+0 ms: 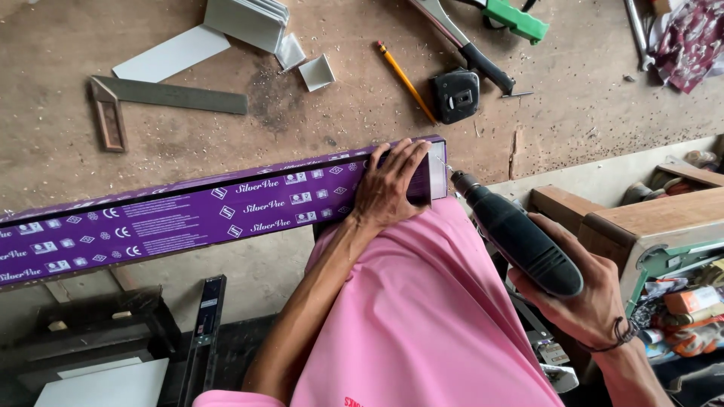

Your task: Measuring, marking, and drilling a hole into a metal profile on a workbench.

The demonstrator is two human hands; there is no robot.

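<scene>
The long purple-wrapped profile (219, 215), laid across the tabletop (317, 128), was pinned flat near its end by the left hand (388, 185), fingers spread, while the right hand (581, 294) was clenched around a power drill (516, 237) aimed at that end.
</scene>
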